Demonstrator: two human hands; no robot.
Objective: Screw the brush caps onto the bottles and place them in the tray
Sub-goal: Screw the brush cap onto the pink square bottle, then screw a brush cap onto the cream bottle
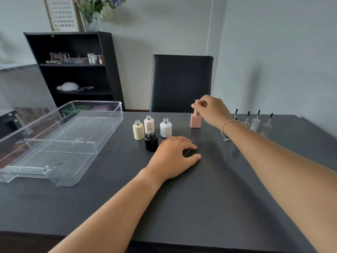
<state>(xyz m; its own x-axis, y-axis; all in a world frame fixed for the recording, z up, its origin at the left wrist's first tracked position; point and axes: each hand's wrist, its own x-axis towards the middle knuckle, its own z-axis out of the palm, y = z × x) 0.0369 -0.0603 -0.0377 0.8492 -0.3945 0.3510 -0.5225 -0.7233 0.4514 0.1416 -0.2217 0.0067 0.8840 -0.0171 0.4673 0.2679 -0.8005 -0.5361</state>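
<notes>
The peach bottle (196,121) is square-bodied, matte, and stands upright on the dark table (209,198), well to the right of the tray (60,143). A matching peach cap (197,108) sits on its neck, and the right hand (212,111) has its fingertips pinched around the top of that cap. A thin cord bracelet (228,127) circles that wrist.

The left hand (174,157) lies palm down on the table, fingers loosely together and holding nothing, just right of the black bottle (151,142).

Four round bottles stand uncapped, their bare threaded necks showing, between the tray and the peach bottle: a pale yellow bottle (138,131) nearest the tray, a light pink bottle (149,124) behind, a white bottle (165,128) to the right, and the glossy black one in front. None touches the tray.

Farther right of the peach bottle, partly hidden by the right forearm, four brush caps (255,121) stand upside down with their black-tipped brushes pointing up.

The tray is clear plastic, rectangular, with a ribbed floor, a cross divider and a front handle lip; it holds no bottles.

No label, brand or writing can be read on any bottle, cap or the tray.
</notes>
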